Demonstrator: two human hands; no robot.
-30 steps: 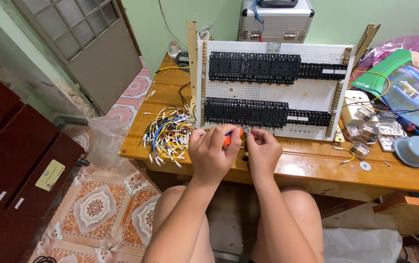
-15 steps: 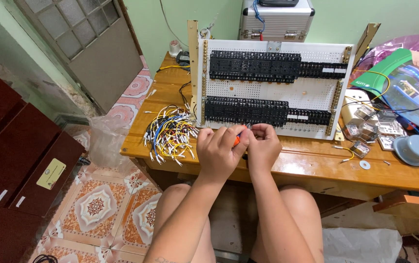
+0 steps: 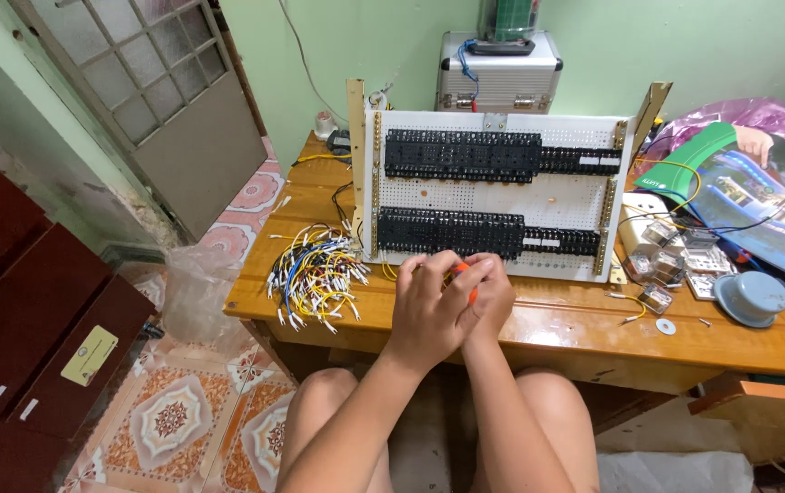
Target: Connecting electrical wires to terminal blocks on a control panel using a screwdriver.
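Green walls back our varnished wooden table, where a white perforated panel carries two rows of black terminal blocks. Our left hand and right hand press together just before the panel's lower edge, both grips clenched on an orange-handled tool. A bundle of coloured wires lies to the left. A yellow rectangular label marks the dark red cabinet, a green booklet lies far right.
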